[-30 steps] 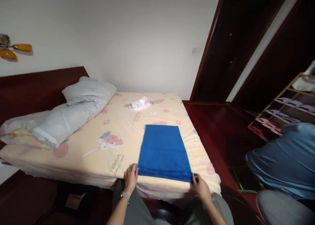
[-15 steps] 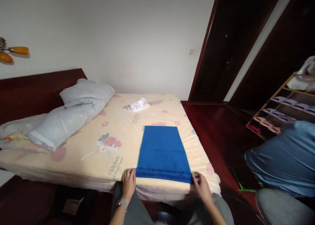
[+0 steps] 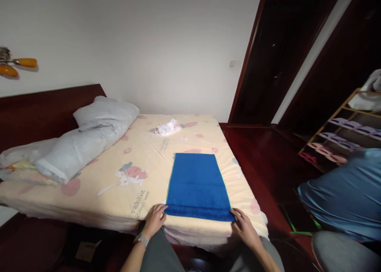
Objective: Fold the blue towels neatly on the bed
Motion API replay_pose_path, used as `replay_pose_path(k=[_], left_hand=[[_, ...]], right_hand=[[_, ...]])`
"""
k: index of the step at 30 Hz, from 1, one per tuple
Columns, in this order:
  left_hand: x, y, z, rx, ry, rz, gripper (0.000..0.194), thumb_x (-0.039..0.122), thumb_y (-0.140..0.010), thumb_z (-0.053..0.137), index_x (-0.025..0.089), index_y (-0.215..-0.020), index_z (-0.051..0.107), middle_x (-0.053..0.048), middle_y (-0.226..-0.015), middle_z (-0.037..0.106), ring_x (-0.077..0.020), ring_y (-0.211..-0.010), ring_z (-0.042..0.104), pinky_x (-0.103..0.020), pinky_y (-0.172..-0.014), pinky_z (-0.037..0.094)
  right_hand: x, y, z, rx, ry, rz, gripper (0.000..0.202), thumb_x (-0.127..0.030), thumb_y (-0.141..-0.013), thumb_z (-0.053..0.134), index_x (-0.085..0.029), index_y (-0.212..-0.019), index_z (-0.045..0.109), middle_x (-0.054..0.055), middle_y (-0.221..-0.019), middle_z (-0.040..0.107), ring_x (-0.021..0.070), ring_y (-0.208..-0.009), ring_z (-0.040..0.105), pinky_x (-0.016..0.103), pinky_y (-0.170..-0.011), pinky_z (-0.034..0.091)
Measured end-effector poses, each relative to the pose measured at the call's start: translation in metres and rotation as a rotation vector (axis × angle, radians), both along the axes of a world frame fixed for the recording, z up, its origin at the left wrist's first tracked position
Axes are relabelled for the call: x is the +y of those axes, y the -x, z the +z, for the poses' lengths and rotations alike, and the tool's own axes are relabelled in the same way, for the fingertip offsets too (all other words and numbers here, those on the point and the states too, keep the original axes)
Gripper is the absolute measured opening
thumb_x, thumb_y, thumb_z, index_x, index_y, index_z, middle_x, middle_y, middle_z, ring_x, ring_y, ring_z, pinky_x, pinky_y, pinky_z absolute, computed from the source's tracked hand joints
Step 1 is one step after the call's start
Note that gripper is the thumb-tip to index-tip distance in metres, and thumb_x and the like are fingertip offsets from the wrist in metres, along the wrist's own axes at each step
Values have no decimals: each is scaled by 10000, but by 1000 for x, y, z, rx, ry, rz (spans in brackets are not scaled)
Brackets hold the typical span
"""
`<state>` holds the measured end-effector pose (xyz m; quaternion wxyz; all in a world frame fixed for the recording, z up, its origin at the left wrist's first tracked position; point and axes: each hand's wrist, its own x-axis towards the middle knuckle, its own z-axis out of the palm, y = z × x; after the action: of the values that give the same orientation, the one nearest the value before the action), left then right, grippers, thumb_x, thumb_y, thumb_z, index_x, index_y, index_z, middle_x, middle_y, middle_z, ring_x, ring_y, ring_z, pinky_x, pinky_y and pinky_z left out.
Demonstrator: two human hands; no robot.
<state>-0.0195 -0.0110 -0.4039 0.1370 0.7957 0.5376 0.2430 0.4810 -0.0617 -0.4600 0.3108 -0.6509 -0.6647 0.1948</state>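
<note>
Head view: blue towel [image 3: 197,184] flat on bed [image 3: 113,200], long axis running from near edge toward wall [image 3: 178,53], near end banded darker. Left hand [image 3: 155,220], fingers bent, at near left corner; right hand [image 3: 244,226], fingers curled, at near right corner. Firm grip or light touch: cannot tell.

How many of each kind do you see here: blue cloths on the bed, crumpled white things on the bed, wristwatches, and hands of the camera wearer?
Blue cloth: 1
Crumpled white thing: 1
Wristwatch: 1
Hands: 2 (left hand, right hand)
Total: 5
</note>
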Motion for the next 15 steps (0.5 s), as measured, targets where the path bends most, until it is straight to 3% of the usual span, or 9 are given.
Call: replay_pose_path(k=[4, 8, 11, 15], left_hand=[[6, 3, -9, -97, 26, 30, 485, 139, -794, 597, 306, -1229, 733, -71, -1248, 718, -263, -1195, 650, -454, -1070, 532], [9, 3, -22, -183, 8, 74, 353, 239, -865, 602, 304, -1176, 755, -77, -1242, 724, -268, -1193, 654, -476, -1063, 537], [12, 0, -25, -264, -4, 107, 274, 391, -935, 572, 263, -1060, 779, -105, -1207, 740, -276, -1170, 665, -487, -1059, 539], [18, -8, -20, -390, 2, 181, 414, 554, -955, 514, 228, -1031, 758, -126, -1166, 755, -283, -1143, 680, -500, -1065, 529]], right_hand=[[9, 1, -9, 124, -35, -55, 474, -485, -904, 496, -199, -1202, 730, 148, -1332, 670, 296, -1260, 618, 499, -1141, 474], [17, 6, -10, 247, -59, -130, 510, -591, -888, 506, -182, -1015, 783, 172, -1280, 699, 324, -1219, 647, 512, -1121, 489], [19, 11, -4, 290, -93, -162, 527, -615, -877, 508, -186, -1021, 778, 174, -1296, 694, 336, -1232, 640, 516, -1144, 464], [14, 21, 16, 410, -91, -268, 580, -666, -858, 510, -180, -1069, 747, 156, -1260, 716, 336, -1192, 662, 442, -1039, 547]])
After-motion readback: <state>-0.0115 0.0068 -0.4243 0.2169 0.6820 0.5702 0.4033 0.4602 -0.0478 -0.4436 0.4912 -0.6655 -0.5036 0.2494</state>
